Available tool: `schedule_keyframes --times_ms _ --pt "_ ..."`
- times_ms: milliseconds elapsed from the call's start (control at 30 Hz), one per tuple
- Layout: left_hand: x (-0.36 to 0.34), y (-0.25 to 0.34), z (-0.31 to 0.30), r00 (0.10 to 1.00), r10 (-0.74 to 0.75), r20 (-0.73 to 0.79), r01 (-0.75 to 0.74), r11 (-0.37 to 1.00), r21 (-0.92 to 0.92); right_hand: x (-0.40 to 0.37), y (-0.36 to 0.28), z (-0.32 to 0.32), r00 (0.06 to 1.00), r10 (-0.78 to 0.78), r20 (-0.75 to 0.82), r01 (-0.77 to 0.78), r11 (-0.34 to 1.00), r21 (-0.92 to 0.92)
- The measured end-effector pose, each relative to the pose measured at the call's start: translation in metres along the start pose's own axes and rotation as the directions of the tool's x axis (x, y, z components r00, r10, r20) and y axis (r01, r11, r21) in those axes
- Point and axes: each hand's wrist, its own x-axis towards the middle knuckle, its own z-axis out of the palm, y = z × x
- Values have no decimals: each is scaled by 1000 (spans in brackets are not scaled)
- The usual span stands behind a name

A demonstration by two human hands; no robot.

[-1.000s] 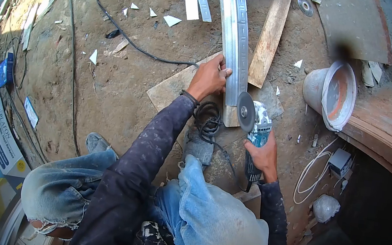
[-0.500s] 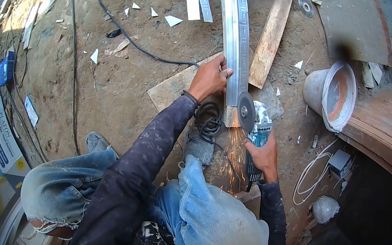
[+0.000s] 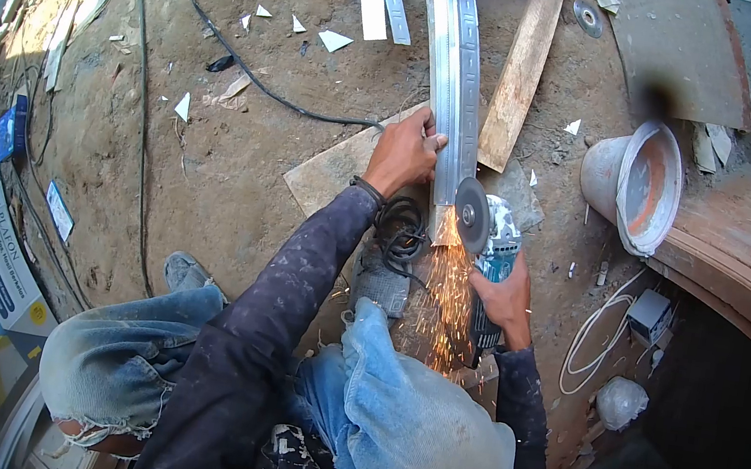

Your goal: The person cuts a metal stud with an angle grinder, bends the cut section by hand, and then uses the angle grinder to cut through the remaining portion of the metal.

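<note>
My left hand (image 3: 406, 151) is closed on the left edge of a long metal profile (image 3: 455, 83), with its thumb on the top face. In my right hand (image 3: 507, 301) is an angle grinder (image 3: 498, 242), gripped round its teal body. Its cutting disc (image 3: 471, 214) stands on edge against the profile's near end. Orange sparks (image 3: 450, 293) stream from there towards my knee. A piece of wood shows under the near end of the profile. Coiled black cable (image 3: 400, 228) lies by my shoe (image 3: 381, 278).
A wooden plank (image 3: 521, 73) lies right of the profile. At the right stand a whitish bucket (image 3: 632, 184) and a small grey box (image 3: 649, 316) with white cable. Black cords (image 3: 140, 96) cross the dirt floor on the left. A spare disc (image 3: 588, 18) lies at the top.
The spark stream has grown much thicker and brighter. Both hands, the grinder and the metal profile have hardly moved.
</note>
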Motion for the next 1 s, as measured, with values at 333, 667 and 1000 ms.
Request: schedule_keyframes --times_ms 333,667,1000 --pt "-1 -3 1 1000 2 -14 -2 1000 17 3 -1 1 1000 23 10 -22 1000 -13" --pt "-1 -2 0 999 28 -18 -28 1000 14 5 -14 -2 999 32 21 -31 998 -48" --pt "-2 1 -1 1000 -16 -4 16 1000 -8 15 -12 -2 999 13 34 -11 999 -41"
